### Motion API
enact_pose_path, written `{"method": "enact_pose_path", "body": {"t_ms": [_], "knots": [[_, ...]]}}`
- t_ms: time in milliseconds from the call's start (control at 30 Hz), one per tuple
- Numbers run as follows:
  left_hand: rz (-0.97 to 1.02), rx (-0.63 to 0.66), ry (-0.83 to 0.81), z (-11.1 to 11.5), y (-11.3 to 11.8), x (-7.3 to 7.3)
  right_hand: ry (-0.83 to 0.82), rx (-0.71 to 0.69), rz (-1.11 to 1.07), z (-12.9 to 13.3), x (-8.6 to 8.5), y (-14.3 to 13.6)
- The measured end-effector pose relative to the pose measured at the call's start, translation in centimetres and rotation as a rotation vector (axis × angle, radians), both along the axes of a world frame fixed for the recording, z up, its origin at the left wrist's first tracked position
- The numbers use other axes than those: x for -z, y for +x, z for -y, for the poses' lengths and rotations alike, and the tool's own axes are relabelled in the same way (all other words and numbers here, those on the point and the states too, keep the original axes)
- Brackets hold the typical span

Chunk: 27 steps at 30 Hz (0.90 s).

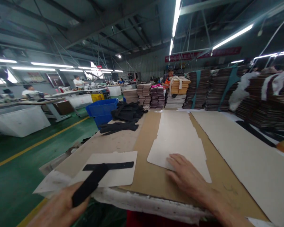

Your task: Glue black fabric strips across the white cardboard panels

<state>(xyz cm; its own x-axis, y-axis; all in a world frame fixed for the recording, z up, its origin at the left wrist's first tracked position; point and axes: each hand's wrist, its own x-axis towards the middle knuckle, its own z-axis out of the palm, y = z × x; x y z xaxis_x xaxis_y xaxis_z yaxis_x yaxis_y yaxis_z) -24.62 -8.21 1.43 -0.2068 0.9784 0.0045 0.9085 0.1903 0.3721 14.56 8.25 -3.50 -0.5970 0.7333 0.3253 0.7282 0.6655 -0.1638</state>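
My left hand [61, 205], at the lower left, is closed on a black fabric strip [92, 183] that points up and away from me. Its far end overlaps another black strip [121, 165] lying crosswise on a small white panel [123, 178]. My right hand [184, 173] rests with fingers stretched out on the near edge of a larger white panel [177, 135] with notched sides. The palm side of that hand is hidden.
Brown board [146, 148] covers the table. A long pale sheet [251, 154] lies at right. Black fabric pieces [127, 112] are piled at the back left beside a blue bin [101, 108]. Tall stacks of dark sheets [217, 90] line the back. A co-worker [169, 75] is behind them.
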Motion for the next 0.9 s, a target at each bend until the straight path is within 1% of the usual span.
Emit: {"method": "enact_pose_path", "body": {"t_ms": [33,67,100,133,167,200,233,267,333,400,433,467,533,600,667,767,833,900], "knots": [[0.074,0.081,-0.060,-0.7,3.6,-0.8,0.052,0.123,0.000,-0.4,0.9,2.5],[0.132,0.154,-0.077,-1.7,7.1,-1.4,0.102,0.237,0.000,-0.8,1.7,4.8],[0.155,0.205,-0.056,-2.9,10.2,-1.9,0.137,0.337,0.005,-0.9,2.6,6.7],[0.157,0.265,-0.053,-4.4,12.8,-2.1,0.150,0.394,0.023,-1.0,3.3,8.1],[0.135,0.304,-0.038,-6.0,14.9,-2.0,0.152,0.434,0.044,-0.9,3.9,9.2],[0.070,0.323,0.000,-7.8,16.4,-1.5,0.143,0.456,0.067,-0.7,4.5,9.9],[-0.022,0.284,0.020,-9.6,17.5,-0.9,0.130,0.468,0.085,-0.5,4.9,10.2],[-0.061,0.252,0.026,-11.4,18.2,-0.1,0.117,0.477,0.094,-0.2,5.1,10.2],[-0.112,0.209,0.011,-14.2,18.9,1.4,0.098,0.496,0.085,0.1,5.2,10.0],[-0.134,0.202,-0.021,-15.8,19.0,2.4,0.081,0.497,0.062,0.3,5.0,9.7],[-0.146,0.207,-0.035,-16.0,19.0,2.7,0.074,0.493,0.053,0.4,4.8,9.6],[-0.158,0.217,-0.046,-15.9,19.0,2.9,0.070,0.488,0.046,0.6,4.8,9.6],[-0.177,0.240,-0.060,-14.6,19.0,3.2,0.078,0.485,0.039,1.2,5.0,9.7],[-0.184,0.260,-0.079,-12.4,19.1,3.5,0.111,0.479,0.031,2.3,5.8,10.2],[-0.177,0.274,-0.118,-9.7,19.0,4.0,0.169,0.456,0.019,3.8,7.1,11.0],[-0.145,0.281,-0.176,-5.9,18.5,4.6,0.265,0.353,0.003,6.5,9.0,13.0],[-0.072,0.268,-0.140,-3.8,18.1,4.3,0.324,0.281,-0.040,8.0,9.7,14.4],[0.064,0.236,-0.101,-2.4,17.9,3.4,0.374,0.241,-0.146,9.1,9.4,15.2]]}}
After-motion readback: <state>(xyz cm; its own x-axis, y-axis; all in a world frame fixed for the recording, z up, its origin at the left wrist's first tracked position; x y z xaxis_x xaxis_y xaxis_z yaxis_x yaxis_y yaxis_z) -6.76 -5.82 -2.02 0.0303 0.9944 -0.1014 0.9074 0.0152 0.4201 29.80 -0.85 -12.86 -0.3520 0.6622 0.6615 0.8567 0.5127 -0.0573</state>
